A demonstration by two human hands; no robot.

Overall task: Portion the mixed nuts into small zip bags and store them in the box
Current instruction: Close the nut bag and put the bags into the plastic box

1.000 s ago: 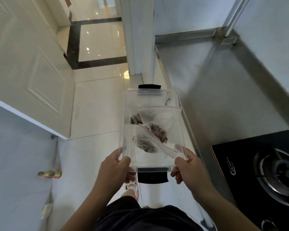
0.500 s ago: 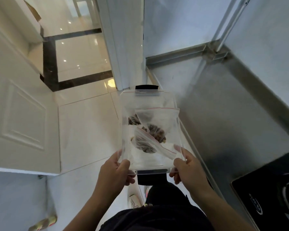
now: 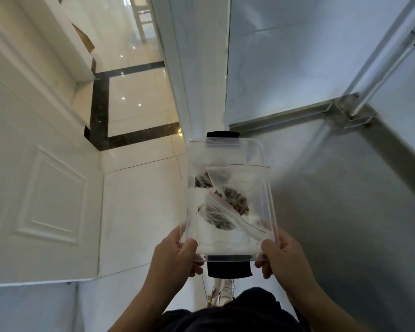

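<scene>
Nuts [image 3: 228, 207] dark, blurred behind bags [image 3: 237, 178]: kinds unclear, bag count unclear. Left hand [image 3: 175, 255] fingers hidden under box [image 3: 266, 188]; right hand [image 3: 283, 255] likewise. Shoe [image 3: 222, 289] partly hidden by near black latch [image 3: 229, 269]. Both forearms cut by bottom edge

**Box carried on past the stove, toward the doorway**

The black stove, at lower right a second ago and cut by the edge half a second ago, has left the view. The steel bench [image 3: 345, 212] now fills the right side, and its corner bracket [image 3: 350, 113] sits lower in the view. The white door [image 3: 41, 188] has swung to fill the left side. More of the dark-bordered floor [image 3: 134, 109] beyond the doorway shows, and a shoe [image 3: 222, 289] now shows below the box [image 3: 261, 188].
</scene>
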